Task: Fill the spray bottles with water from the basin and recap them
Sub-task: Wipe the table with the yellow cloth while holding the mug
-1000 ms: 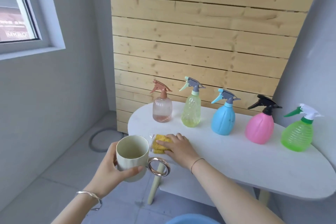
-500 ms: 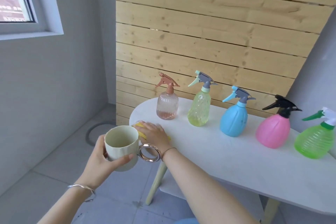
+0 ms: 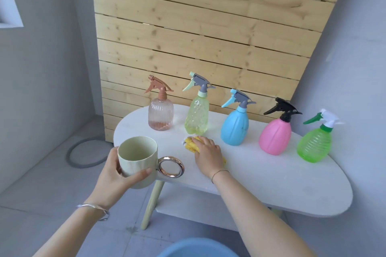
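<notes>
Several capped spray bottles stand in a row on the white oval table: a clear pink one, a yellow-green one, a blue one, a pink one and a green one. My left hand grips a pale green mug with a round metal handle, held off the table's near left edge. My right hand presses flat on a yellow sponge on the tabletop, in front of the yellow-green bottle. The blue basin shows at the bottom edge.
A wooden slat wall stands behind the table. Grey walls close in on the left and right. A grey hose ring lies on the tiled floor to the left. A lower shelf sits under the tabletop.
My right hand has slid the sponge to the right across the tabletop, away from the left edge. The mug stays in my left hand. The view has shifted closer.
</notes>
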A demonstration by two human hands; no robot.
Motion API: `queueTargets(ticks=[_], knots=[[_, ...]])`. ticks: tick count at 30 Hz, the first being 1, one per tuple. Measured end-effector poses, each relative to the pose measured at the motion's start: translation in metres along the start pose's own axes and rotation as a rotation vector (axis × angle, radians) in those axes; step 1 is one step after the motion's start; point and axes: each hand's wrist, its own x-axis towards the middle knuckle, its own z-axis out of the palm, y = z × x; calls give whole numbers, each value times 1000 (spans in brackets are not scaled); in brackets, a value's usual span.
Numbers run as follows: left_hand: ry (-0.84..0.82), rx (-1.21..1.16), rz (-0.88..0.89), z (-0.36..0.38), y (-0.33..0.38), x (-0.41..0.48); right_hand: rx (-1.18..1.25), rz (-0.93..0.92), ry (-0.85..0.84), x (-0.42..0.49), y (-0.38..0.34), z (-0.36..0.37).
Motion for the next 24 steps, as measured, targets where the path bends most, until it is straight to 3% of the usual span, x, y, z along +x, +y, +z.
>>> queueTargets(ticks=[10,24], knots=[[-90,-1,23,69,17,3,-31,82,41,-43,92,-30],[-107,17,-5,106,11,0,-79,227,95,-42,145,-35]])
